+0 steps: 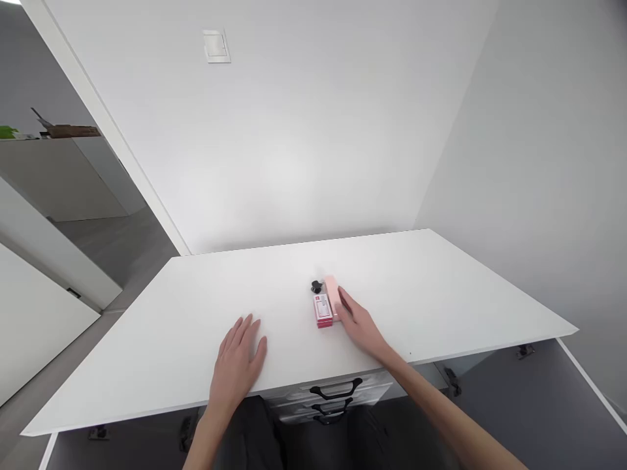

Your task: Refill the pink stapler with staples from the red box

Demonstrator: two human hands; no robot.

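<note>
My left hand [238, 362] lies flat on the white table [196, 313], palm down, fingers stretched out and holding nothing. My right hand [360, 326] reaches forward to a pale pink box [332, 292] in the middle of the table, with its fingertips touching the box's right side. A smaller red and white box [322, 311] lies against the pink one on its left. A small black object [316, 286] sits just behind them.
White walls stand behind and to the right of the table. A light switch [216, 46] is high on the back wall. Under the table's front edge are grey drawers with black handles [336, 391]. An open doorway lies to the left.
</note>
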